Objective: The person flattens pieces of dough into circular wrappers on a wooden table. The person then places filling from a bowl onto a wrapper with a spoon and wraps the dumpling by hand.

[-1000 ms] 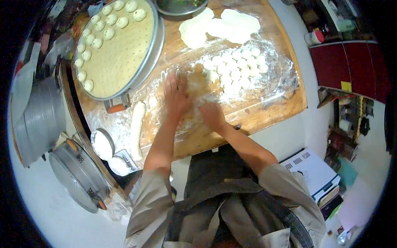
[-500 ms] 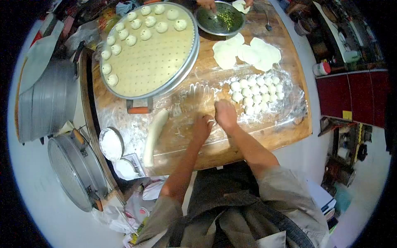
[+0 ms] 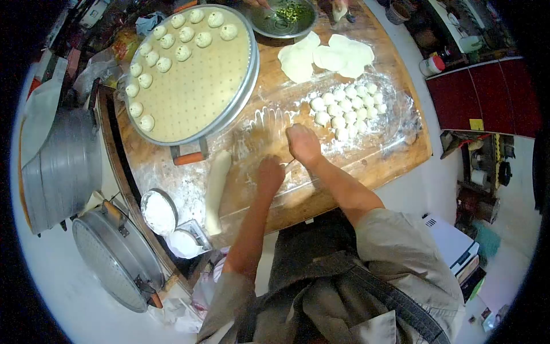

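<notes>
Over the floured wooden table [image 3: 355, 163] my two hands work close together. My left hand [image 3: 271, 174] is closed, with a small pale edge showing at its inner side. Just ahead and to the right, my right hand [image 3: 303, 143] is curled into a fist on the tabletop. A short, thin, stick-like bit shows between the two; what they hold is mostly hidden. To the left of my left hand lies a long dough roll [image 3: 216, 189]. Beyond my right hand, several small floured dough pieces [image 3: 346, 107] are grouped in rows.
A round steamer tray [image 3: 200, 97] bears several filled buns [image 3: 183, 53]. Flat dough sheets [image 3: 344, 56] lie near a bowl of green filling [image 3: 286, 17], where another person's hands [image 3: 339, 8] work. A flour bowl [image 3: 158, 212] sits at the left edge. Stacked steamers [image 3: 117, 252] stand on the floor.
The camera view has shifted, so the table's contents sit slightly higher and more to the left. My hands stay close together over the same spot. The other person's right-side hand has lowered its wrapper.
</notes>
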`<state>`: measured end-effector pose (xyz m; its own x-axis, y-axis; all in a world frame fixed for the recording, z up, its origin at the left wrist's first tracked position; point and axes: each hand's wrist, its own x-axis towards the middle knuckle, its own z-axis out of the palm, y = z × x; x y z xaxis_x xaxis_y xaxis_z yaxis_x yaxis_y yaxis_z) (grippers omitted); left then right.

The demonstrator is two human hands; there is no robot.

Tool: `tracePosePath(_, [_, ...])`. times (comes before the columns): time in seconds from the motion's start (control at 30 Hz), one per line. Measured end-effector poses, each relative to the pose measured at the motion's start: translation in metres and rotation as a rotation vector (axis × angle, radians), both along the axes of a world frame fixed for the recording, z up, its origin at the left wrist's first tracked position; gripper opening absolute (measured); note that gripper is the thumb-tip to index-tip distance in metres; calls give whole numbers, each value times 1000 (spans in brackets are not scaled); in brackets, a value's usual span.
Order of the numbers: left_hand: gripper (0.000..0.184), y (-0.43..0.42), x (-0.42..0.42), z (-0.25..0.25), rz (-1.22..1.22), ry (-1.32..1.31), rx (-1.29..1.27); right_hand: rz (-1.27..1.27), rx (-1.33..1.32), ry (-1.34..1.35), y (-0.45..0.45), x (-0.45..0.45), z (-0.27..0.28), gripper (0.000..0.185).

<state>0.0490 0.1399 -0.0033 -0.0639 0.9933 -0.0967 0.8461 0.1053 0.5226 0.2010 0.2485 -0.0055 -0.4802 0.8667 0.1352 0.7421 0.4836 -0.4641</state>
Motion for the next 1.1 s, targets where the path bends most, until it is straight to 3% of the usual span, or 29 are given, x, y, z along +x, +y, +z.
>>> tracePosePath(0.07, [19,1,-11,-14,-24,-205,-63,41,-38,-32,-25,21,12,14])
tracePosePath(0.1, [15,-4,-18,-28,-169,-65,61,109,-76,-74,-43,41,16,13])
tracePosePath(0.13, [15,-8,-19,-26,-163,-76,53,178,-119,-118,-54,54,21,12])
tracePosePath(0.2, [21,-26,-13,-24,391,-791,-172,199,-227,-215,-56,57,20,10])
tracePosePath(0.23, [26,-28,0,-28,210,-483,-5,121,-147,-127,-46,44,16,8])
tracePosePath(0.3, [22,-15,22,-10,251,-481,85,-2,-62,-28,-30,16,10,7])
tracePosePath(0.37, [23,13,17,10,121,-312,78,-38,-57,-32,-16,-4,8,7])
tracePosePath(0.47, [21,29,8,6,190,-496,-87,-86,-13,5,-13,-4,16,4])
tracePosePath(0.5, [22,25,3,21,298,-584,-183,-32,-101,-97,-26,5,26,6])
tracePosePath(0.53, [22,12,-7,9,304,-587,-186,22,-186,-197,-39,16,36,9])
tracePosePath(0.6, [26,-16,-25,-20,430,-835,-219,133,-117,-144,-56,38,26,9])
tracePosePath(0.67, [29,-30,-17,-33,379,-832,-184,32,-195,-222,-49,29,13,7])
tracePosePath(0.73, [26,-17,-3,23,238,-622,56,-38,9,-76,-29,-1,13,7])
tracePosePath(0.8, [24,6,-6,22,155,-492,11,-55,27,-86,-10,-18,3,14])
tracePosePath(0.87, [17,14,-7,26,199,-411,-124,-39,49,-32,-10,-22,16,4])
tracePosePath(0.9, [13,9,-12,16,240,-466,-64,-26,-137,-46,-26,-10,30,4])
tracePosePath(0.93, [13,3,-21,5,246,-468,-54,-19,-127,-47,-40,7,36,4])
tracePosePath(1.0, [15,-22,-33,-23,496,-689,-100,123,-276,-327,-60,34,36,6])
tracePosePath(1.03, [18,-40,-30,-25,476,-835,-26,21,-183,-209,-53,21,28,5])
tracePosePath(1.07, [18,-45,-27,-32,479,-829,-45,19,-202,-206,-47,8,20,5])
tracePosePath(1.1, [19,-27,-18,-10,401,-651,69,-59,-91,-109,-26,-4,18,5])
